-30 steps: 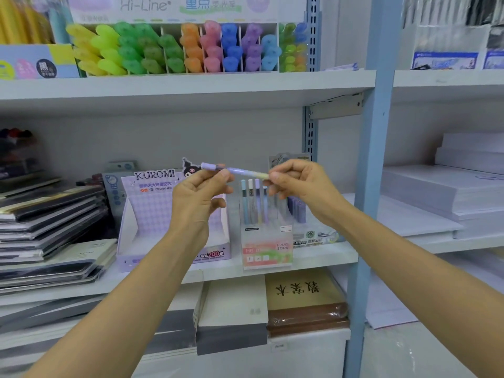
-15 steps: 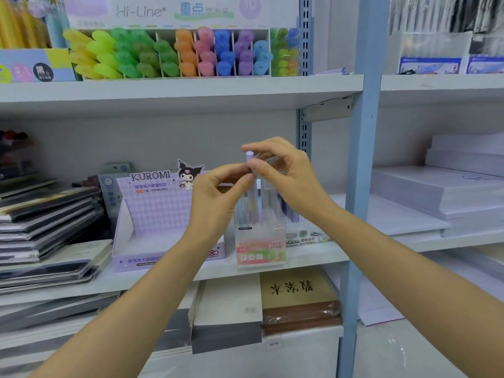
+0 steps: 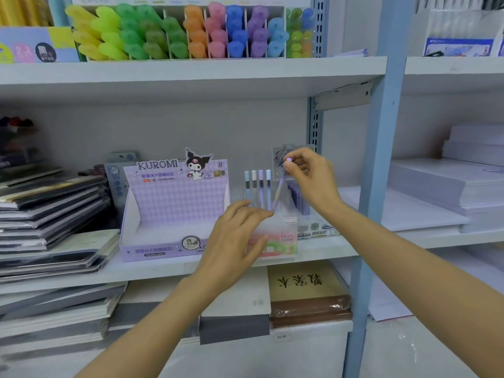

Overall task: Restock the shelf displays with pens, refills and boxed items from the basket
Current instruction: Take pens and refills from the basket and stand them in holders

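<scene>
A clear pen display stand [image 3: 283,241] with a pink-green "Fruit Soda" front sits on the middle shelf and holds several pastel pens [image 3: 257,186] upright. My right hand [image 3: 308,178] pinches the top of a purple pen [image 3: 279,189] that leans with its tip down in the stand. My left hand [image 3: 237,241] rests with relaxed fingers against the front left of the stand. A purple Kuromi display box [image 3: 174,208] stands just left of it, its tray looking empty. No basket is in view.
Stacked notebooks [image 3: 49,214] fill the shelf's left side. Coloured highlighters [image 3: 191,34] sit on the upper shelf [image 3: 191,75]. A blue upright post [image 3: 376,186] stands right of the stand, with white paper reams [image 3: 441,192] beyond. More notebooks [image 3: 305,290] lie on the lower shelf.
The purple pen went from level between both hands to upright, then down into the stand. My left hand let go of it and dropped to the stand's front.
</scene>
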`<state>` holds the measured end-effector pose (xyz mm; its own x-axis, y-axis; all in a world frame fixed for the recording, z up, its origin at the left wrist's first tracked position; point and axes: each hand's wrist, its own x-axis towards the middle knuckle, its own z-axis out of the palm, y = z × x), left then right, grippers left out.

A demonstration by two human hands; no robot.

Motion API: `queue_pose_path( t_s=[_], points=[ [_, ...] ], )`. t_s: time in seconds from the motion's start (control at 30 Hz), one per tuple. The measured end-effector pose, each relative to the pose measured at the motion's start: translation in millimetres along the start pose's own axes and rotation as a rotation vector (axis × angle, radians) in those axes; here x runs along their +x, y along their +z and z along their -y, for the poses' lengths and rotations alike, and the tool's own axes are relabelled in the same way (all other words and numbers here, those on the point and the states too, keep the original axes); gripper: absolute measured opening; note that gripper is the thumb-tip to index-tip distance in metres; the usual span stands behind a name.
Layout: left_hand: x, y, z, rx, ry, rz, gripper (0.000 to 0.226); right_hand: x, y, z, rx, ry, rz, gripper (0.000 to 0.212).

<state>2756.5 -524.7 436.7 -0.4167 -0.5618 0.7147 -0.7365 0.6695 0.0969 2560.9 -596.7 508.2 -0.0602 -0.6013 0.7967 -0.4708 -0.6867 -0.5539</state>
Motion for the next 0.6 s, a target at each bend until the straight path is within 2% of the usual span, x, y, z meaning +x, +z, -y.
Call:
queue_pose_path(
  t_s=[0.23, 0.37, 0.43, 0.6],
  points=[
    [1, -1, 3, 0.028, 0.004, 0.004, 0.040, 18, 8, -9, -0.188, -0.071, 0.131, 0.007],
    [1, 0, 4, 0.033, -0.006, -0.006, 0.041, 21, 11, -11, -0.214, -0.071, 0.140, 0.005],
    [0, 1, 3, 0.040, -0.006, -0.008, 0.042, 18, 14, -12, -0.226, -0.084, 0.130, 0.011],
    [-1, 2, 3, 0.045, -0.004, -0.007, 0.045, 13, 19, -16, -0.419, -0.125, 0.133, 0.011]
  ],
)
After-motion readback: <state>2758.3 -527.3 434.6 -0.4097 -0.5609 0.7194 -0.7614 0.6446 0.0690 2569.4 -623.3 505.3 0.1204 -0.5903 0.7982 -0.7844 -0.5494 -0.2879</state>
